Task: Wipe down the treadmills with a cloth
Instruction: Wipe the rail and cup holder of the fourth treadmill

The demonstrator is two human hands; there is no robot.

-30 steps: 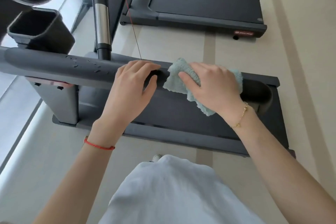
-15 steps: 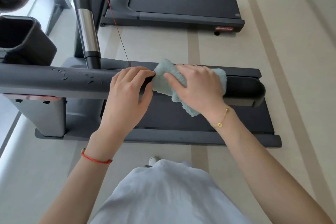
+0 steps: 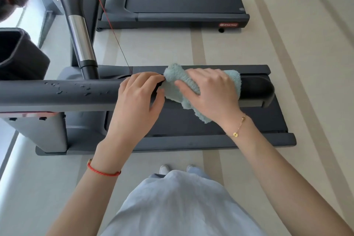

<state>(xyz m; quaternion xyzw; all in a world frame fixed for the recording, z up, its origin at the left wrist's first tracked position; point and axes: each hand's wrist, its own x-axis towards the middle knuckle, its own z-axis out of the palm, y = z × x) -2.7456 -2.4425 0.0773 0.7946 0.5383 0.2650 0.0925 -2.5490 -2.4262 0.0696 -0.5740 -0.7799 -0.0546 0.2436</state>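
Currently right hand (image 3: 208, 92) presses cloth (image 3: 173, 90) onto handrail (image 3: 57, 92), running left-right; left hand (image 3: 138, 97) grasps rail beside it.

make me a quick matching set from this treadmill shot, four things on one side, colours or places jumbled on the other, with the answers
Things
1. cloth
2. left wrist cord
3. right wrist bracelet
4. handrail

Matches
A. red
B. gold
C. dark grey, with scuffed flecks on top
D. pale teal, under the right hand

Pairs: 1-D, 2-A, 3-B, 4-C
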